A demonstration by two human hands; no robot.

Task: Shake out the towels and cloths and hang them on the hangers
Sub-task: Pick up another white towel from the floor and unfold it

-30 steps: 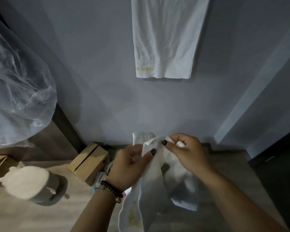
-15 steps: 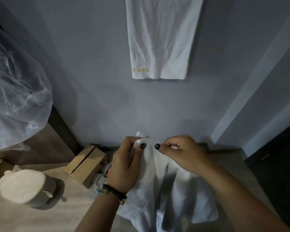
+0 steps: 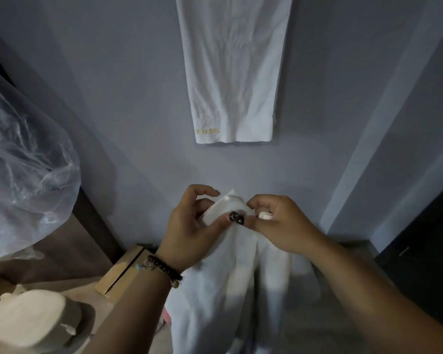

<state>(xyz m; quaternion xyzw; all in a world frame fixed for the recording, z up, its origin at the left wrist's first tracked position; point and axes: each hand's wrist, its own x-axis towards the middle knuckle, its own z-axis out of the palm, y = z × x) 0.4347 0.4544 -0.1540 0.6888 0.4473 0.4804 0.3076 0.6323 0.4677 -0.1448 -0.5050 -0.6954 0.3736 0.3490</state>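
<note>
Grey wall (image 3: 128,98) with one hung towel (image 3: 232,80), its hanger cut off above. Left hand (image 3: 189,231) and right hand (image 3: 279,223) both pinch the top edge of a white cloth (image 3: 223,297) drooping between the arms: likely light and limp, best held by its corners. Lower end blurred, out of frame.

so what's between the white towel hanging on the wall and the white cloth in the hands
Nothing: in the head view only bare grey wall separates the hanging white towel from the white cloth pinched by the left hand and right hand.
</note>
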